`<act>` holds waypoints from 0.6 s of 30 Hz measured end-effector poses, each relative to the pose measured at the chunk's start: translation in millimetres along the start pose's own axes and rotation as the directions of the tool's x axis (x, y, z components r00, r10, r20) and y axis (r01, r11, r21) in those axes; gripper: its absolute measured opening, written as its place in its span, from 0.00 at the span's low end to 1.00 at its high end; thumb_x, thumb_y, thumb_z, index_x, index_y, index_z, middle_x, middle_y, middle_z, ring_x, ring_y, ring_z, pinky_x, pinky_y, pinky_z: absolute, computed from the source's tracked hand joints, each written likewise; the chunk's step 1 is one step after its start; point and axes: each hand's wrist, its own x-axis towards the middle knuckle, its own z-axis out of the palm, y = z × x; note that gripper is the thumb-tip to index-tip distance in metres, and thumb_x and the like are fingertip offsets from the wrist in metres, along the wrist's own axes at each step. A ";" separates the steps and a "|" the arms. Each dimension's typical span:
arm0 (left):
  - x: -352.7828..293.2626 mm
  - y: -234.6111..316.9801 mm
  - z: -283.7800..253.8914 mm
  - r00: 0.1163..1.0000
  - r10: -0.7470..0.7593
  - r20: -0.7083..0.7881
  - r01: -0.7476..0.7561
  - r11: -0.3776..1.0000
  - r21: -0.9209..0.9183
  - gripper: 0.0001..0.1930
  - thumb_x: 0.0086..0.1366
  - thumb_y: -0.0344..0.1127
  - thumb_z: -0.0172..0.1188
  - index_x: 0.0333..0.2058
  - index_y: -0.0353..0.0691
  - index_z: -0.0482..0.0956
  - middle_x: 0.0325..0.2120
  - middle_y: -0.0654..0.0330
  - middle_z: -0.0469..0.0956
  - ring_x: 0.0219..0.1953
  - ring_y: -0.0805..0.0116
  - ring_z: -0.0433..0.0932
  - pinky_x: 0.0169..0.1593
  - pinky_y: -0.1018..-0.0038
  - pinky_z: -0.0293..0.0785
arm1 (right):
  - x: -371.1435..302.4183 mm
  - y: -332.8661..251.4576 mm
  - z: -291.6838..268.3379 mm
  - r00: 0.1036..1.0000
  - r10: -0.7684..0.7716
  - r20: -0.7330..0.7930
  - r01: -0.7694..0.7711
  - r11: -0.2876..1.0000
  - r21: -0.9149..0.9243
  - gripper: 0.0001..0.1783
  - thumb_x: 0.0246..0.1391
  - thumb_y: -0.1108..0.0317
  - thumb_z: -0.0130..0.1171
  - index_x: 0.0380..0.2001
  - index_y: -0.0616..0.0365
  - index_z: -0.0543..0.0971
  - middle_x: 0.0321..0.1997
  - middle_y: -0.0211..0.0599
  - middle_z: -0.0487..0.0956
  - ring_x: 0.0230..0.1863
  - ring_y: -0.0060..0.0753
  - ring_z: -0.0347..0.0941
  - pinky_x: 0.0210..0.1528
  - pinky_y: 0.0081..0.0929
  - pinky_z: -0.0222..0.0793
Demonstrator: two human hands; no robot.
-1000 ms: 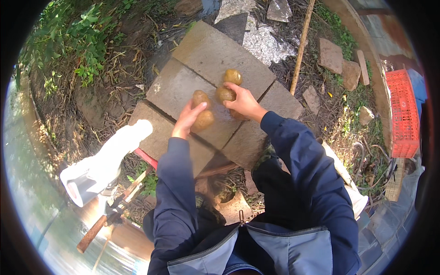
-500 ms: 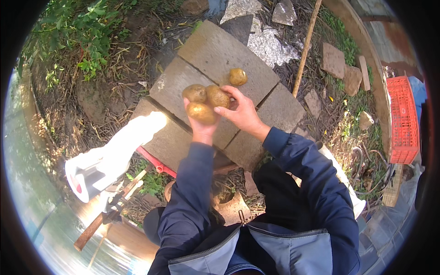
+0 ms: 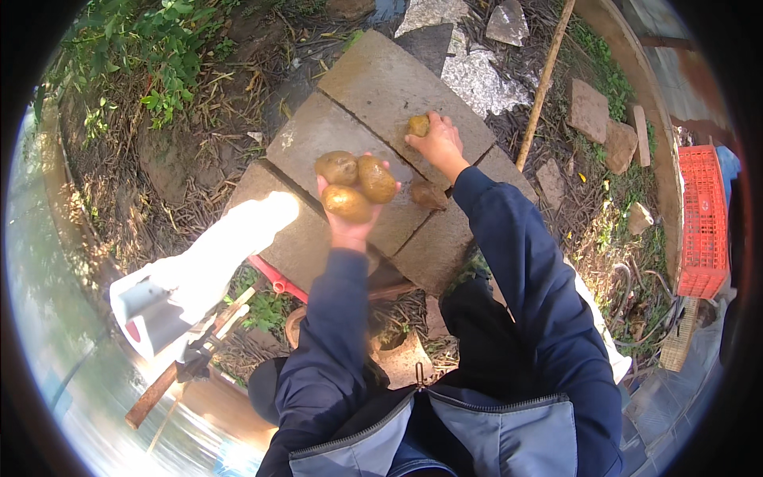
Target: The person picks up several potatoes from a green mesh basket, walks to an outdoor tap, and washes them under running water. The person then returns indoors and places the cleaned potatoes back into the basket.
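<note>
My left hand (image 3: pixel 350 229) is palm up with its fingers curled around three wet potatoes (image 3: pixel 347 203), bunched together above the paving slabs (image 3: pixel 310 135). Farther off and to the right, my right hand (image 3: pixel 443 145) grips a smaller yellowish potato (image 3: pixel 418 125) at the slab's surface; its fingers partly cover it. Between the two hands a brown, pointed lump (image 3: pixel 428 195) lies on the slabs; I cannot make out its kind.
A wooden pole (image 3: pixel 546 83) leans along the slabs' right side. Broken stones (image 3: pixel 588 110) and a red plastic crate (image 3: pixel 704 222) are at the right. A white sunlit object (image 3: pixel 214 258) and a wooden-handled tool (image 3: pixel 179 374) lie at the left, beside a red pipe (image 3: pixel 276 277).
My right hand has left the three potatoes, moved away and to the right, and closed on the small potato. The brown lump now shows on the slabs. My left hand still holds its three.
</note>
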 end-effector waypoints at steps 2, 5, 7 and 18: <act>0.4 -0.1 0.2 1.000 -0.001 0.031 0.001 1.000 -0.018 0.34 0.58 0.70 0.50 0.53 0.51 0.70 0.54 0.59 0.69 0.59 0.47 0.66 0.56 0.36 0.62 | 2.5 0.7 5.1 0.999 0.032 0.007 -0.033 0.997 0.064 0.43 0.41 0.53 0.71 0.58 0.61 0.67 0.55 0.53 0.71 0.55 0.50 0.70 0.56 0.40 0.67; 0.5 0.0 2.1 1.000 -0.015 0.004 0.015 1.000 -0.014 0.35 0.58 0.71 0.49 0.54 0.50 0.69 0.55 0.59 0.69 0.59 0.48 0.66 0.56 0.36 0.62 | -1.8 -3.5 -7.9 0.995 0.012 0.095 -0.057 0.871 0.488 0.43 0.41 0.58 0.73 0.58 0.63 0.66 0.55 0.48 0.72 0.55 0.40 0.71 0.55 0.34 0.68; 0.1 -0.7 4.3 0.998 -0.007 -0.055 0.007 1.000 0.003 0.36 0.58 0.71 0.49 0.54 0.50 0.69 0.55 0.59 0.69 0.59 0.49 0.66 0.56 0.36 0.62 | -14.9 -10.8 -30.6 0.979 -0.118 0.163 -0.041 0.676 0.736 0.43 0.42 0.62 0.73 0.59 0.62 0.64 0.53 0.43 0.72 0.54 0.34 0.71 0.55 0.30 0.68; 2.1 -16.5 17.5 1.000 -0.009 0.011 0.008 0.999 0.044 0.38 0.59 0.69 0.45 0.59 0.47 0.65 0.56 0.53 0.69 0.57 0.52 0.70 0.59 0.52 0.69 | -104.3 -88.1 -125.2 0.679 -0.710 0.187 0.568 0.669 0.480 0.39 0.39 0.65 0.72 0.56 0.59 0.67 0.48 0.50 0.77 0.53 0.47 0.71 0.55 0.37 0.68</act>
